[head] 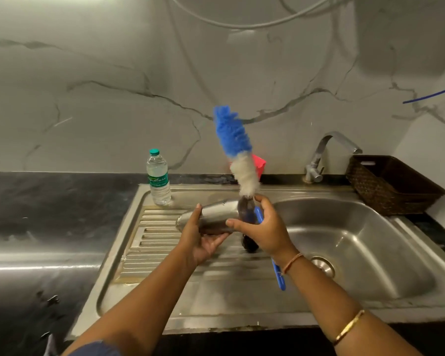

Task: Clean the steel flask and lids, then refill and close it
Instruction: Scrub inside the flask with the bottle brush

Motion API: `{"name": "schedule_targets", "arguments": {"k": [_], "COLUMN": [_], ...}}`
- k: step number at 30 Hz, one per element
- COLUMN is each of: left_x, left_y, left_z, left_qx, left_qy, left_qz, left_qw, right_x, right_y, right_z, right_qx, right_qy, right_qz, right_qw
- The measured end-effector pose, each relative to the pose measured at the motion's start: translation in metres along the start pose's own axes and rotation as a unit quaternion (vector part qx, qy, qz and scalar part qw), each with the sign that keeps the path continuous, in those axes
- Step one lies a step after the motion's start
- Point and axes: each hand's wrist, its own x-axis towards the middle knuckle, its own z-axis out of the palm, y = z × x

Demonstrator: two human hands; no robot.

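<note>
The steel flask (pixel 211 218) lies on its side above the drainboard (pixel 152 242), its dark neck end pointing right. My left hand (pixel 203 240) grips its body from below. My right hand (pixel 265 232) holds a bottle brush by its blue handle (pixel 279 276), right at the flask's neck. The blue and white bristles (pixel 237 150) stick up and are blurred. A dark round piece (pixel 249 244) shows under my right palm. I cannot tell whether it is a lid or whether it is held.
A sealed plastic water bottle (pixel 158 178) stands at the drainboard's back left. The sink basin (pixel 370 227) with its drain (pixel 323 265) is on the right, below the tap (pixel 326 155). A brown wicker basket (pixel 393 186) sits at the far right, and a red object (pixel 260 163) behind the brush.
</note>
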Motion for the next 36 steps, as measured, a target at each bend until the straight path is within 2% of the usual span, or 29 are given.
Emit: {"name": "schedule_targets", "arguments": {"k": [3, 6, 9, 11, 13, 17, 19, 21, 24, 31, 36], "left_x": [0.012, 0.021, 0.022, 0.03, 0.04, 0.05, 0.054, 0.062, 0.075, 0.086, 0.086], "left_y": [0.012, 0.028, 0.043, 0.055, 0.068, 0.076, 0.076, 0.075, 0.076, 0.082, 0.08], "left_z": [-0.007, -0.011, -0.014, -0.022, -0.034, -0.041, -0.037, -0.028, -0.017, -0.024, -0.023], "left_qx": [-0.004, 0.097, 0.25, 0.287, 0.349, 0.54, 0.59, 0.609, 0.591, 0.54, 0.53], "left_qy": [-0.031, -0.027, 0.057, 0.126, 0.147, 0.096, 0.066, 0.04, 0.043, 0.022, 0.023], "left_qz": [-0.04, -0.047, 0.001, 0.09, 0.167, 0.212, 0.254, 0.289, 0.318, 0.327, 0.326], "left_qw": [0.999, 0.994, 0.967, 0.945, 0.91, 0.809, 0.763, 0.738, 0.74, 0.775, 0.782], "right_x": [0.013, 0.034, 0.058, 0.077, 0.093, 0.117, 0.127, 0.134, 0.142, 0.151, 0.147], "right_y": [-0.011, -0.022, -0.032, -0.033, -0.031, -0.033, -0.035, -0.037, -0.04, -0.035, -0.033], "right_z": [0.016, 0.029, 0.036, 0.045, 0.053, 0.065, 0.071, 0.077, 0.086, 0.084, 0.071], "right_qx": [-0.07, -0.11, -0.127, -0.147, -0.17, -0.212, -0.226, -0.235, -0.222, -0.107, -0.066], "right_qy": [0.006, 0.026, 0.019, 0.015, 0.011, -0.003, -0.01, -0.018, -0.02, -0.003, 0.061], "right_qz": [-0.037, -0.054, -0.049, -0.035, -0.022, -0.007, -0.001, 0.006, 0.016, 0.05, 0.066], "right_qw": [0.997, 0.992, 0.991, 0.988, 0.985, 0.977, 0.974, 0.972, 0.975, 0.993, 0.994]}}
